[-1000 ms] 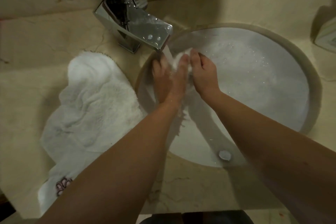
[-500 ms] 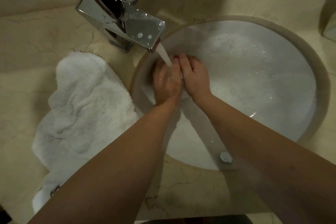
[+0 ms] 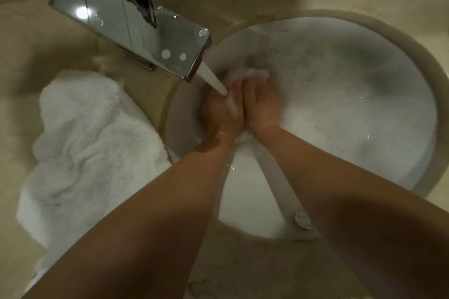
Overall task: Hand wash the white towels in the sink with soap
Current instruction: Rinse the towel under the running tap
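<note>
While water streams from the chrome faucet [image 3: 136, 31], left hand [image 3: 222, 111] and right hand [image 3: 262, 104] pressed side by side in the round sink [image 3: 364, 39], fingers curled round a small soapy white towel [image 3: 252, 74], larger white towel [image 3: 90, 143] heaped on the counter [image 3: 29, 60] beside.

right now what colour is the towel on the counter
White, plain where visible; the towel shows best in the head view.

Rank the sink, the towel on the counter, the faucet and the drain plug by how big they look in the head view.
1. Sink, largest.
2. Towel on the counter, partly hidden by the left arm.
3. Faucet, though it sits nearer the camera, so its true size is unsure.
4. Drain plug, smallest.
</note>
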Motion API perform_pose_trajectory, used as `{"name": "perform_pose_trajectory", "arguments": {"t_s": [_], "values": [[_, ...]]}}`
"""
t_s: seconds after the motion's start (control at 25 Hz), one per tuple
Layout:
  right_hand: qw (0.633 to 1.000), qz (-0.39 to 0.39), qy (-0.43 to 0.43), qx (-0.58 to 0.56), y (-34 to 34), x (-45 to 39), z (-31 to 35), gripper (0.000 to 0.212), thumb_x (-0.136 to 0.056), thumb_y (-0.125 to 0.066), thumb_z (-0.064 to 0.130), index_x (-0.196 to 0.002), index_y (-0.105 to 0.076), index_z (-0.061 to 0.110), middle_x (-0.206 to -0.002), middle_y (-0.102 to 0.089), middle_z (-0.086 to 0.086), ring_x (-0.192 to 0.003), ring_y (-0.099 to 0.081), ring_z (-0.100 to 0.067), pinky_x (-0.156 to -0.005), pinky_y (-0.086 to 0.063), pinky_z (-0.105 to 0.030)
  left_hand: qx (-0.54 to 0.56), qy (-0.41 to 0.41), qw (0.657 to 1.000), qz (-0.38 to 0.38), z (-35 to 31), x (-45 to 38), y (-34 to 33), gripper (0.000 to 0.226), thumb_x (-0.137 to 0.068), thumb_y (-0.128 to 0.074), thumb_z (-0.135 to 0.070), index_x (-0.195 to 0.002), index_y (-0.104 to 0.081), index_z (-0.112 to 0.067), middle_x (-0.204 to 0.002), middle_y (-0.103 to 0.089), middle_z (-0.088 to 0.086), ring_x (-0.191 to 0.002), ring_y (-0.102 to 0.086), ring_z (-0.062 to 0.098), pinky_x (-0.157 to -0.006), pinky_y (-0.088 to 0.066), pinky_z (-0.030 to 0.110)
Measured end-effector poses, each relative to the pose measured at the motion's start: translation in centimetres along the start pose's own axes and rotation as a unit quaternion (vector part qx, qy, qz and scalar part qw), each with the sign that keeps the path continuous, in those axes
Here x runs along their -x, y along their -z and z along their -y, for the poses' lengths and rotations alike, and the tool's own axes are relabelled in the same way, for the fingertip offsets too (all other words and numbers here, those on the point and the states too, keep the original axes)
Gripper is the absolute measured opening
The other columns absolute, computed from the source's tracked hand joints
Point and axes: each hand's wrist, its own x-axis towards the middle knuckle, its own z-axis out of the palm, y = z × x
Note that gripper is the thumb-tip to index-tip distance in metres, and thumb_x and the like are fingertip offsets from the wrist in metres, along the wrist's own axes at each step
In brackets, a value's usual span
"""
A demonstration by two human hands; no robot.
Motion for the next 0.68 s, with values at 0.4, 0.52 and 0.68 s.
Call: {"name": "perform_pose_trajectory", "arguments": {"t_s": [0.4,0.52,0.68], "values": [[0.974,0.099,0.093,0.182,0.1,-3.1,1.1,0.03,-0.095,-0.042,0.016,-0.084,-0.067,0.001,-0.083,-0.067,-0.02,-0.076,-0.066,-0.035,-0.063,-0.047,-0.034,-0.141,-0.169,0.973,-0.071,-1.2,-1.1,-0.5,0.044,-0.097,-0.035,-0.033,-0.086,-0.069,-0.007,-0.083,-0.068,0.012,-0.076,-0.065,0.031,-0.067,-0.051,0.035],[0.989,0.098,0.003,0.107,0.5,-3.2,1.2,0.028,-0.101,-0.041,0.022,-0.106,-0.063,0.006,-0.105,-0.066,-0.013,-0.095,-0.062,-0.029,-0.077,-0.041,-0.032,-0.111,-0.121,0.986,-0.04,-1.2,-1.1,-0.4,0.038,-0.101,-0.038,-0.034,-0.091,-0.067,-0.011,-0.091,-0.068,0.01,-0.087,-0.064,0.028,-0.078,-0.044,0.029],[1.0,-0.006,-0.011,0.004,1.4,-1.1,1.7,0.037,-0.089,-0.043,0.03,-0.079,-0.06,0.0,-0.075,-0.061,-0.017,-0.068,-0.051,-0.028,-0.061,-0.027,-0.03,0.078,-0.031,0.996,0.0,-2.4,0.5,1.6,0.013,-0.094,-0.052,-0.04,-0.086,-0.059,-0.032,-0.093,-0.068,-0.004,-0.092,-0.064,0.014,-0.085,-0.05,0.03]]}}
